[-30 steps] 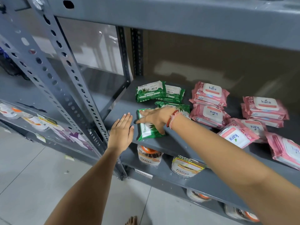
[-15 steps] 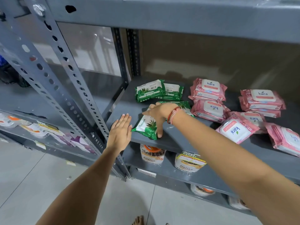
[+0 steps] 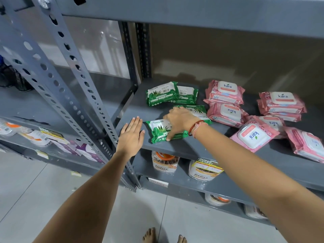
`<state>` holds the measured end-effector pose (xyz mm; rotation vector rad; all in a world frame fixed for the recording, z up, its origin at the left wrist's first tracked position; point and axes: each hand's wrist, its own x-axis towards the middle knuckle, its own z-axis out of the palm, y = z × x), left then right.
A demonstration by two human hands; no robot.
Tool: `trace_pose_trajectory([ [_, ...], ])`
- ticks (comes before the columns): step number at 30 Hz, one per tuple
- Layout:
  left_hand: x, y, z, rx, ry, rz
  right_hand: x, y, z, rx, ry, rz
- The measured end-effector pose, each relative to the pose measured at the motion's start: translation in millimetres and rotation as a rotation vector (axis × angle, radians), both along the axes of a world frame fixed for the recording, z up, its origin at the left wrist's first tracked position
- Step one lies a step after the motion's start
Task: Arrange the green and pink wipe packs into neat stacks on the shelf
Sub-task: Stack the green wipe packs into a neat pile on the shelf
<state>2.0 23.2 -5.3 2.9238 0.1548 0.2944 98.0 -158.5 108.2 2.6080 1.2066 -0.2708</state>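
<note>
My right hand (image 3: 180,120) grips a green wipe pack (image 3: 158,130) lying near the front edge of the grey shelf (image 3: 192,148), thumb on its front side. My left hand (image 3: 131,135) rests flat and open on the shelf just left of that pack. Behind my right hand lies another green pack (image 3: 199,111), partly hidden. Two overlapping green packs (image 3: 163,94) sit further back. Several pink packs lie to the right: a stack of two (image 3: 225,92), another stack (image 3: 280,104), and loose ones (image 3: 254,135) at odd angles.
A perforated grey upright (image 3: 82,81) stands left of my left hand. The shelf above (image 3: 192,9) hangs low. Plastic jars (image 3: 164,163) stand on the shelf below. A neighbouring rack at left holds packets (image 3: 49,137). Bare feet (image 3: 163,236) show on the tiled floor.
My right hand has turned the front green pack from lengthwise to crosswise and pulled it a little forward and left. My left hand has stayed flat on the shelf.
</note>
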Motion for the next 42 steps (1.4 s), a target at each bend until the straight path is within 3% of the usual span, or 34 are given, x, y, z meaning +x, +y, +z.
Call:
trace_pose_trajectory([
  [6, -3, -2, 2, 0.011, -0.003, -0.006, -15, 5, -10, 0.041, 0.0, -0.093],
  [12, -5, -3, 3, 0.024, -0.001, -0.008, -25, 3, -23, 0.367, 0.183, -0.124],
  [20, -5, -1, 2, 0.059, 0.015, -0.011, -22, 8, -28, 0.441, 0.27, -0.171],
  [25, -3, 0, 3, 0.069, 0.023, -0.022, 5, -27, 1, 0.606, 0.304, -0.221],
  [27, -4, 0, 3, 0.072, 0.031, -0.02, 21, -47, 7, 0.571, 0.306, -0.325],
  [31, -4, 0, 2, 0.074, 0.044, -0.015, 42, -72, 0, 0.601, 0.315, -0.752],
  [35, -3, 0, 2, 0.084, 0.042, -0.013, 38, -74, -9, 0.509, 0.166, -0.961],
  [39, -3, 1, 1, 0.086, 0.037, -0.022, 35, -75, -3, 0.502, 0.391, -0.607],
  [42, -3, 1, 1, 0.091, 0.039, -0.027, 37, -81, 7, 0.474, 0.631, -0.508],
])
